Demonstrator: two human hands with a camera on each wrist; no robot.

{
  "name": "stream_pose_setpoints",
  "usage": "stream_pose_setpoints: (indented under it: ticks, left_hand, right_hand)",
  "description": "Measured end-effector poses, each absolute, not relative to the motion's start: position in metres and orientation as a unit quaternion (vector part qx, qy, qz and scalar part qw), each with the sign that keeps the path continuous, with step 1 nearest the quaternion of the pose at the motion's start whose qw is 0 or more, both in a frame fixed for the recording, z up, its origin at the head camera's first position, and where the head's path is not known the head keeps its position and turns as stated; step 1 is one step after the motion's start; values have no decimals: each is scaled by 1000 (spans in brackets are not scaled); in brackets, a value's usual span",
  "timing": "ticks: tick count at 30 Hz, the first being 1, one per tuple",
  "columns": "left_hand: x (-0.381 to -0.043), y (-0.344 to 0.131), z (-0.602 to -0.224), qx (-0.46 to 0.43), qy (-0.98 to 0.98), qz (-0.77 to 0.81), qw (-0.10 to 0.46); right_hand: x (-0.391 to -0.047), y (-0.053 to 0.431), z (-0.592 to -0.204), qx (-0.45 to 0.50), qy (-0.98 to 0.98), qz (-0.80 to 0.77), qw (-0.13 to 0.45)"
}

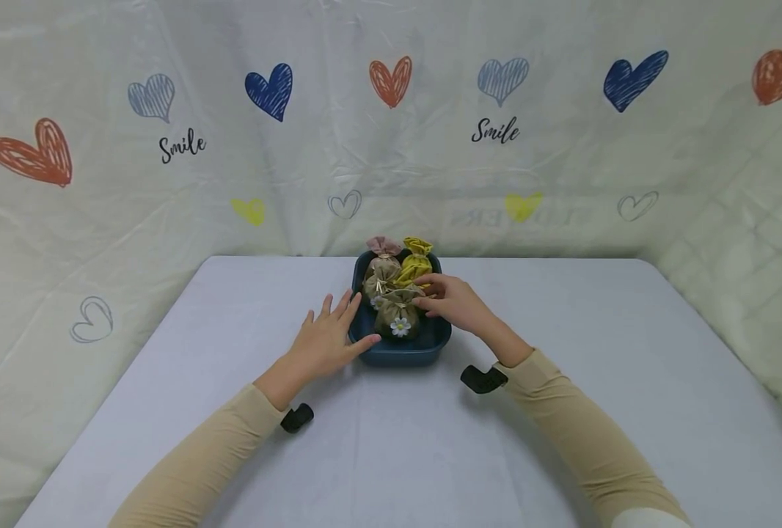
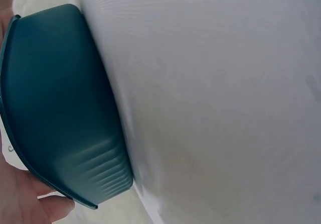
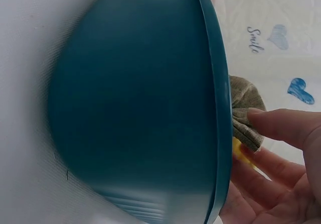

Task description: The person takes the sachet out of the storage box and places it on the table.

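Note:
A dark blue plastic basin (image 1: 400, 358) holds several small drawstring pouches. In front is a grey-brown pouch (image 1: 387, 323) with a white daisy on it. Behind it sit another grey-brown pouch (image 1: 381, 279), a yellow pouch (image 1: 416, 265) and a pink-topped pouch (image 1: 383, 249). My left hand (image 1: 325, 341) spreads its fingers along the basin's left rim, thumb over the near left corner. From the right, my right hand (image 1: 453, 302) reaches over the rim and pinches the front pouch's gathered top between thumb and fingers. In the right wrist view the thumb (image 3: 281, 126) lies against that cloth.
A white-covered table (image 1: 391, 440) carries the basin near its far edge. Right behind hangs a pale sheet (image 1: 430, 161) printed with hearts and "Smile". A black wrist camera (image 1: 483, 379) juts from the right cuff, another black camera (image 1: 297, 418) from the left.

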State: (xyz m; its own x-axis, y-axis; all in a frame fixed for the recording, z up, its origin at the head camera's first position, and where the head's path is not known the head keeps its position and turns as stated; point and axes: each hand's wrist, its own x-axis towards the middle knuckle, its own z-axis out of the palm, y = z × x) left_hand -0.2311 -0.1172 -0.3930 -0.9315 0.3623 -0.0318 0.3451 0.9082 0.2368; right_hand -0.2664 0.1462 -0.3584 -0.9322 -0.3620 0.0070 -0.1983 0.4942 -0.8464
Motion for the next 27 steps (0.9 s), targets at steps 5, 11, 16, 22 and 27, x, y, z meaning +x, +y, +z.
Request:
stream_pose_setpoints:
  ticks: [5, 11, 16, 22, 27]
  left_hand:
    - [-232, -118, -393, 181, 977, 103, 37]
    - [-232, -118, -392, 183, 977, 100, 37]
    - [-234, -118, -391, 183, 977, 97, 41]
    - [-234, -117, -391, 182, 977, 101, 45]
    - [-234, -117, -391, 182, 977, 102, 43]
  right_hand:
    - [-270, 145, -359, -159, 867, -463, 95]
    - [-273, 145, -360, -164, 873, -449, 96]
    - [-275, 145, -361, -161, 870, -457, 92]
    - [-272, 143, -364, -168, 868, -462, 70]
    - [-271, 140, -363, -171, 877, -446, 53]
